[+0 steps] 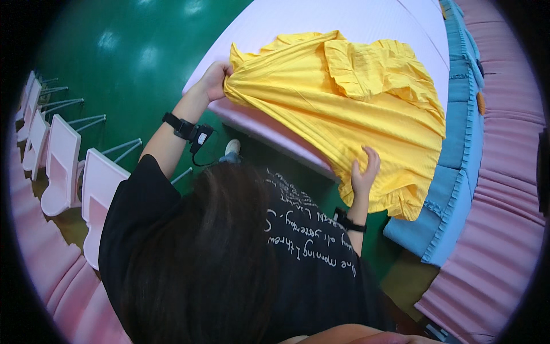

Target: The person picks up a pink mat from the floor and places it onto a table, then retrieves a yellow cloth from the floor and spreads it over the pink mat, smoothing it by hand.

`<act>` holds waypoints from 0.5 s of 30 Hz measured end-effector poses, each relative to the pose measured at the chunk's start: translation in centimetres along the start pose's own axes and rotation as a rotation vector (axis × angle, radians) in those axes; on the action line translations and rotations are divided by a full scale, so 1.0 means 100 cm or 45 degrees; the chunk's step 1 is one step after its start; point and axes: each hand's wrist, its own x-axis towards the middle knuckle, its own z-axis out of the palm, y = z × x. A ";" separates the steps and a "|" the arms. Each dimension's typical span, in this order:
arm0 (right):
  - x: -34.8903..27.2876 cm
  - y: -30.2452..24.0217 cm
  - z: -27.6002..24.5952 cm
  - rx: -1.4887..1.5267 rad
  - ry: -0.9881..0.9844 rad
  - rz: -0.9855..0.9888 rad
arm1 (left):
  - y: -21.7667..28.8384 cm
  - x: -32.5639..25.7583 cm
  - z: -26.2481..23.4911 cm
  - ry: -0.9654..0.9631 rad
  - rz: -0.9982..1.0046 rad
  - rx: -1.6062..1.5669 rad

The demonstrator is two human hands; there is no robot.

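Observation:
A yellow garment with ruffled trim [395, 123], which looks like a dress, lies spread across a pale pink table [366, 14]. One ruffled part is folded over on its upper side. My left hand [215, 80] pinches the garment's left end, and taut creases fan out from that grip. Over the lower edge of the cloth, my right hand [365, 171] has its fingers curved and apart. Its thumb is near the fabric; whether it touches cannot be made out. Part of the garment hangs past the table's near edge by my right forearm.
To the right stands a blue padded seat with ruffled seams [432, 221], with a pink pleated curtain [510, 172] behind it. Several pale chairs [60, 155] line the left side on a green floor [132, 63]. Black bands with small devices circle both forearms.

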 end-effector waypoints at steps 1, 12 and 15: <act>0.009 -0.001 0.012 -0.034 -0.108 -0.013 | -0.002 -0.006 0.004 0.017 -0.010 -0.022; -0.012 0.018 0.077 -0.388 -0.265 0.178 | -0.005 -0.041 0.041 -0.018 0.048 0.826; -0.014 0.028 0.071 -0.177 -0.136 0.137 | 0.024 -0.041 0.048 0.155 0.388 0.818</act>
